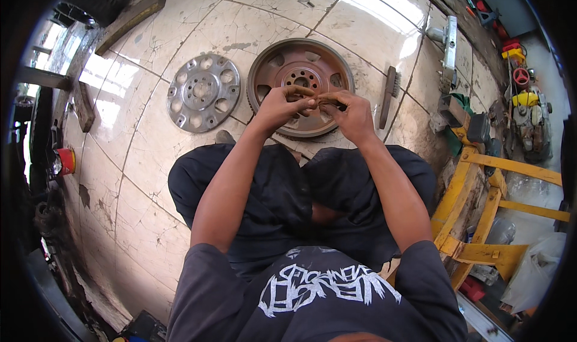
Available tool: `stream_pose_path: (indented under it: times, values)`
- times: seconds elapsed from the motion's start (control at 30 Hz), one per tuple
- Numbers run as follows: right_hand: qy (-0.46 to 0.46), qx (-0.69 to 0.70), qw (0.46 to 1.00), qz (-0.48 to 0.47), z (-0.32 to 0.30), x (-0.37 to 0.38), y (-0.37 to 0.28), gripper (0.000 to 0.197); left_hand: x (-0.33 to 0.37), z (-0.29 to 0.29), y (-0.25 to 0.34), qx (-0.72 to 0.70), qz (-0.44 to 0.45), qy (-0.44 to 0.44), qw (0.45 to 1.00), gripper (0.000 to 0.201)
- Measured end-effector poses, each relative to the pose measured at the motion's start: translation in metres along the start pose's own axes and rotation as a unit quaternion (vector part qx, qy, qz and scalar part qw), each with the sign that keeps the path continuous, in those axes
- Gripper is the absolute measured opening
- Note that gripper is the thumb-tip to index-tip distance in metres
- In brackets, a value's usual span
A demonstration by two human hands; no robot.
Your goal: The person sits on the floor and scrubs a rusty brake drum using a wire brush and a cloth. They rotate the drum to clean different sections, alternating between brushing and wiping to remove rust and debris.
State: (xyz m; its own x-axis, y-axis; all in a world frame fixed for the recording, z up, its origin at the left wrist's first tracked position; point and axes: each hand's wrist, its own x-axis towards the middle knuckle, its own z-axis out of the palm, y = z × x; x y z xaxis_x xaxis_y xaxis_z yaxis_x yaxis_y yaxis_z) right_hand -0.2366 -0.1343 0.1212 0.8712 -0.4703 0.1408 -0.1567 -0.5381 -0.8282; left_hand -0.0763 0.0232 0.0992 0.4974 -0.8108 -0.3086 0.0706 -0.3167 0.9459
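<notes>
On the tiled floor before me lies a reddish-brown, rusty flywheel [277, 71] with a toothed rim and a ring of holes round its centre. Over its near half, my left hand [282, 109] and my right hand [351, 115] meet, fingertips close together. Both are closed in a pinch; whatever small thing is between the fingers is too hidden to name. Left of the flywheel, a bare silver metal disc [187, 93] with large round holes lies flat. A wire brush [387, 98] with a long wooden back rests to the right, touched by neither hand.
A yellow metal frame [481, 252] stands at the right, beside a clear plastic bag [535, 273]. Further back on that side sit yellow-and-red tools [524, 95] and a grey metal part [449, 53]. Wooden pieces [132, 20] and a red can [65, 161] are at the left.
</notes>
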Motion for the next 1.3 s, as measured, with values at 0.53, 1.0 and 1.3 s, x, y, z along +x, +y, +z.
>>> stream_pose_path:
  times: [0.53,1.0,1.3]
  values:
    - [-0.134,-0.156,0.978,-0.023,0.039,0.005,0.072,0.021,0.040,-0.013,-0.086,0.341,-0.092,0.321,0.879,0.090]
    - [-0.085,-0.154,0.984,0.011,0.048,0.002,0.078,0.015,0.049,-0.003,-0.098,0.360,-0.033,0.374,0.854,0.082]
    - [-0.104,-0.188,0.976,-0.026,0.044,-0.002,0.073,0.016,0.046,-0.005,-0.100,0.348,-0.034,0.380,0.856,0.081]
